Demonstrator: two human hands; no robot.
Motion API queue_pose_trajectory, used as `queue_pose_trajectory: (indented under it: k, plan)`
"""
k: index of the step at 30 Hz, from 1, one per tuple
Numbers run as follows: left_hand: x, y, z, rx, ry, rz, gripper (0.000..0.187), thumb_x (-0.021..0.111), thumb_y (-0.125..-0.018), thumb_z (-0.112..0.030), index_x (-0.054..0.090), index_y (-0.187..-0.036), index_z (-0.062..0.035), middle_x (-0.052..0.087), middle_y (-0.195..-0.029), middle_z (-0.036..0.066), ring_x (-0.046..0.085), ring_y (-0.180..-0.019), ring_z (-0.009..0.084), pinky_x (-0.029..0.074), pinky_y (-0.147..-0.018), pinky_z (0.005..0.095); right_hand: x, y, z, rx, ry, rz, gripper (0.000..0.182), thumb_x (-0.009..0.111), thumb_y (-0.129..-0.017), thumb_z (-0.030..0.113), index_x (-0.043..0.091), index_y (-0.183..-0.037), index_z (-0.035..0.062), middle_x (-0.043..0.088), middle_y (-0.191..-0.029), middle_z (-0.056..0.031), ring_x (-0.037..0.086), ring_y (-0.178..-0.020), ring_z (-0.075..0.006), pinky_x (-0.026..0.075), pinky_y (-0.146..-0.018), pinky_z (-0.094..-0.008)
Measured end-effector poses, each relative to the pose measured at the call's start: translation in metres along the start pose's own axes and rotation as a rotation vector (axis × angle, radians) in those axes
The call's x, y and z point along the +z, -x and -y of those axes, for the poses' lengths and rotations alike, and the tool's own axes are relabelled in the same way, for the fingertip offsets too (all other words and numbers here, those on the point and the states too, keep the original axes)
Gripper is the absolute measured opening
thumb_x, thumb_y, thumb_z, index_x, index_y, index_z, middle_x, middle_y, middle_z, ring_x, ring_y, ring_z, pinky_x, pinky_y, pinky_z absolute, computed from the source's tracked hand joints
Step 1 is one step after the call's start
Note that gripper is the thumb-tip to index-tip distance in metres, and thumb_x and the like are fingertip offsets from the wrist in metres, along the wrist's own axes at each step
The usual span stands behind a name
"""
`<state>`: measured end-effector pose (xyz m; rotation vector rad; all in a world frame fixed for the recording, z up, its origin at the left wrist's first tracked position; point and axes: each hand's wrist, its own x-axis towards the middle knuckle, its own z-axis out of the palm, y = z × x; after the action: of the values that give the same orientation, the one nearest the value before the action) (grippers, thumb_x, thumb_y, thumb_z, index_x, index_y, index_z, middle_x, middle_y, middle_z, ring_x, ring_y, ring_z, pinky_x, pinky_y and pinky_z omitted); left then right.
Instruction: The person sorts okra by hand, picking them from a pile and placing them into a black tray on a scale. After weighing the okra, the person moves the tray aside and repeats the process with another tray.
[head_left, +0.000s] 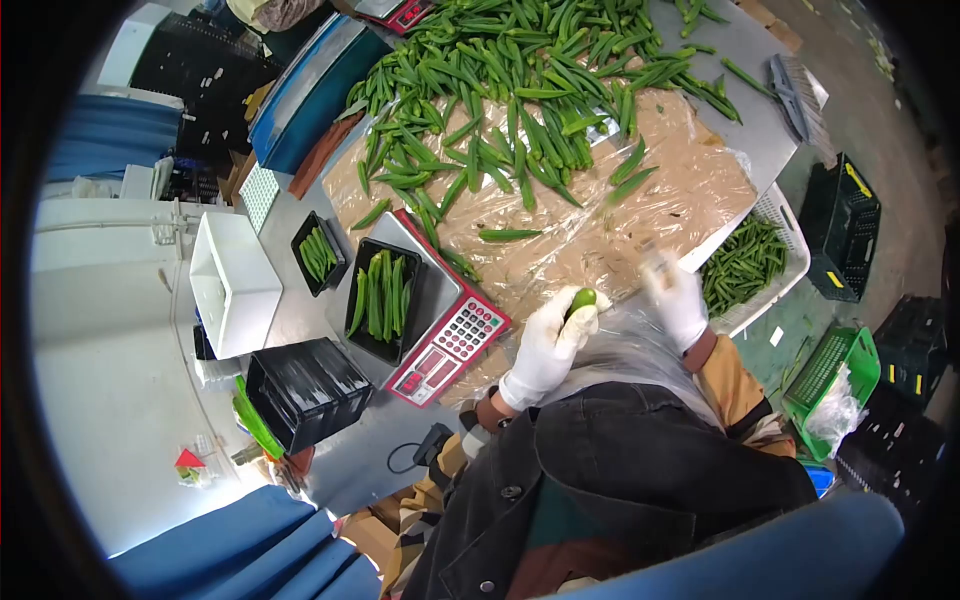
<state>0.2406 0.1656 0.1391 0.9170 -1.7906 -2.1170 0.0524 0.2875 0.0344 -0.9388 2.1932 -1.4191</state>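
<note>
My left hand point(550, 345), in a white glove, is closed around a green okra pod point(582, 299), whose end sticks out between thumb and fingers. My right hand point(675, 297), also gloved in white, is to the right of it, over the table's near edge; its fingers are smeared by motion, so what they hold does not show. Ahead of both hands a big heap of okra point(520, 85) spreads over a plastic-covered cardboard sheet point(690, 160). To the left, a black tray of okra point(383, 300) rests on a red and silver scale point(455, 335).
Another small black tray point(320, 253) with okra lies farther left, beside a white foam box point(235, 283) and stacked black trays point(308, 393). At right are a white basket of okra point(745, 265), a brush point(795, 95), a green crate point(830, 385) and dark crates point(840, 225).
</note>
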Motion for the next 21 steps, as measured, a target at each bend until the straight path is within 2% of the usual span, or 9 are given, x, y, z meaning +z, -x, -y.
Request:
queue_pose_trajectory:
  k: [1, 5, 9, 12, 13, 15, 16, 18, 21]
  plan:
    - [-0.003, 0.002, -0.007, 0.03, 0.019, 0.033, 0.023, 0.053, -0.103, -0.023, 0.059, -0.113, -0.003, 0.056, -0.078, -0.003, 0.044, -0.064, 0.0023, 0.035, -0.057, 0.0172, -0.001, -0.006, -0.031, 0.362, -0.191, -0.156, 0.014, 0.067, -0.092, 0.017, 0.065, -0.097, 0.0038, 0.066, -0.078, -0.0018, 0.063, -0.068, -0.0193, 0.051, -0.063, -0.0335]
    - [-0.018, 0.007, -0.006, -0.022, 0.152, -0.065, 0.021, 0.054, -0.101, -0.02, 0.06, -0.114, -0.0041, 0.056, -0.079, -0.003, 0.045, -0.063, 0.0028, 0.037, -0.057, 0.0183, -0.055, -0.03, -0.088, 0.475, -0.46, -0.536, 0.014, 0.062, -0.098, 0.022, 0.061, -0.091, 0.0091, 0.05, -0.066, 0.006, 0.039, -0.047, -0.0021, 0.031, -0.04, -0.0206]
    - [-0.049, 0.022, 0.013, -0.099, 0.194, -0.284, 0.018, 0.062, -0.097, -0.011, 0.06, -0.113, -0.0043, 0.058, -0.082, -0.003, 0.048, -0.069, 0.002, 0.039, -0.06, 0.0182, -0.042, -0.044, -0.105, 0.346, -0.389, -0.477, 0.015, 0.061, -0.098, 0.022, 0.06, -0.092, 0.0083, 0.051, -0.066, 0.0052, 0.042, -0.049, -0.0018, 0.033, -0.043, -0.0176]
    - [-0.1, 0.032, 0.032, 0.063, -0.033, -0.783, 0.007, 0.068, -0.093, -0.011, 0.067, -0.097, -0.0056, 0.062, -0.085, -0.005, 0.053, -0.076, 0.0042, 0.045, -0.069, 0.0205, -0.003, -0.043, -0.069, 0.391, -0.354, -0.306, 0.013, 0.062, -0.098, 0.019, 0.063, -0.103, 0.0073, 0.052, -0.068, 0.006, 0.044, -0.055, -0.0004, 0.034, -0.047, -0.0166]
    - [-0.127, 0.04, 0.038, 0.091, -0.088, -0.959, 0.003, 0.067, -0.094, -0.014, 0.067, -0.094, -0.0109, 0.052, -0.069, -0.009, 0.04, -0.052, 0.0007, 0.029, -0.046, 0.0191, 0.012, -0.04, -0.063, 0.404, -0.334, -0.229, 0.015, 0.063, -0.097, 0.021, 0.064, -0.102, 0.0066, 0.053, -0.069, 0.0055, 0.046, -0.057, -0.0022, 0.037, -0.048, -0.02]
    - [-0.188, 0.062, 0.059, 0.214, -0.193, -1.141, 0.005, 0.067, -0.094, -0.014, 0.066, -0.091, -0.0099, 0.049, -0.066, -0.009, 0.038, -0.05, 0.001, 0.028, -0.045, 0.0194, 0.051, -0.035, -0.105, 0.325, -0.135, -0.094, 0.021, 0.066, -0.093, 0.026, 0.064, -0.102, 0.0066, 0.061, -0.07, -0.004, 0.057, -0.059, -0.0154, 0.045, -0.055, -0.0308]
    - [-0.209, 0.081, 0.058, 0.105, -0.192, -1.189, 0.01, 0.068, -0.093, -0.013, 0.063, -0.091, -0.0048, 0.056, -0.078, -0.005, 0.051, -0.068, 0.0049, 0.041, -0.059, 0.0212, 0.06, -0.029, -0.105, 0.193, 0.11, -0.062, 0.025, 0.068, -0.091, 0.028, 0.064, -0.103, 0.0064, 0.064, -0.074, -0.0105, 0.061, -0.065, -0.0243, 0.047, -0.06, -0.0364]
    - [-0.253, 0.103, 0.097, 0.09, -0.426, -1.301, 0.013, 0.07, -0.091, -0.012, 0.06, -0.094, -0.0038, 0.056, -0.074, -0.002, 0.05, -0.056, 0.0069, 0.041, -0.05, 0.0231, 0.061, -0.026, -0.08, 0.073, 0.421, 0.113, 0.033, 0.072, -0.085, 0.03, 0.063, -0.111, 0.0119, 0.068, -0.086, -0.0203, 0.065, -0.082, -0.0417, 0.052, -0.071, -0.0456]
    - [-0.266, 0.114, 0.113, -0.152, -0.059, -1.236, 0.015, 0.07, -0.09, -0.013, 0.059, -0.096, -0.004, 0.058, -0.069, 0.0, 0.053, -0.049, 0.0088, 0.04, -0.041, 0.0235, 0.063, -0.03, -0.08, 0.05, 0.421, 0.087, 0.032, 0.071, -0.086, 0.03, 0.063, -0.11, 0.0124, 0.068, -0.085, -0.0191, 0.066, -0.081, -0.0406, 0.052, -0.071, -0.0454]
